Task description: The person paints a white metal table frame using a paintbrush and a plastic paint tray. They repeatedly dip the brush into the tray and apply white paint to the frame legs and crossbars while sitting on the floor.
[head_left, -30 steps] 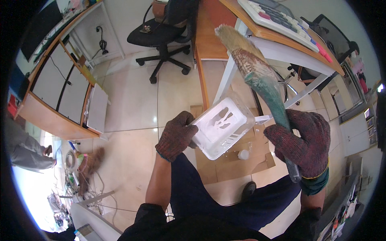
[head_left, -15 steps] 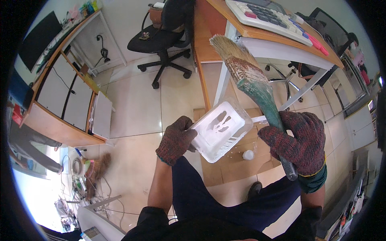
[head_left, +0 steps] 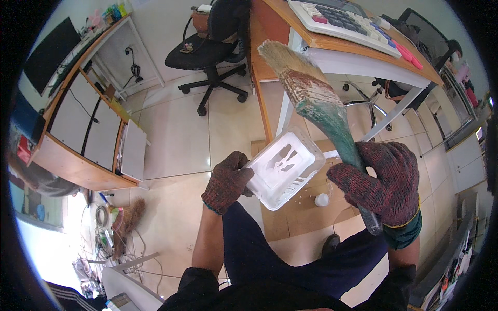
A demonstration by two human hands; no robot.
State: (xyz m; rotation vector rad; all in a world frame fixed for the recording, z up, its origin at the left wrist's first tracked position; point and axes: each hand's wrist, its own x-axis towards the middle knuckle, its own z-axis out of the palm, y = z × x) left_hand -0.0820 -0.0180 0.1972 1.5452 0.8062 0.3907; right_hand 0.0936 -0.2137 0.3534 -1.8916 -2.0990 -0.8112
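My left hand point(head_left: 226, 181), in a dark knitted glove, grips the left edge of a clear plastic tub point(head_left: 315, 165). White paint point(head_left: 264, 178) coats the tub's inside, with a few bare patches on its bottom. My right hand point(head_left: 383, 179), gloved alike, is wrapped round the green handle of a wide paintbrush point(head_left: 324, 111). The worn brush slants up and to the left, its bristles raised beyond the tub and toward the table. Brush and tub are apart. Flecks of old paint cover the brush's ferrule and upper handle.
Under the tub, cardboard point(head_left: 290, 223) lies on the tiled floor, with a small white container point(head_left: 321, 199) on it. A wooden-topped table point(head_left: 311, 36) carrying a calculator point(head_left: 340, 26) stands ahead. Farther off are a black office chair point(head_left: 199, 52), a cabinet point(head_left: 88, 124) and a broom point(head_left: 127, 223).
The brush in my right hand has tilted a little further left, its bristles moving left and slightly up. The tub and my left hand have barely moved.
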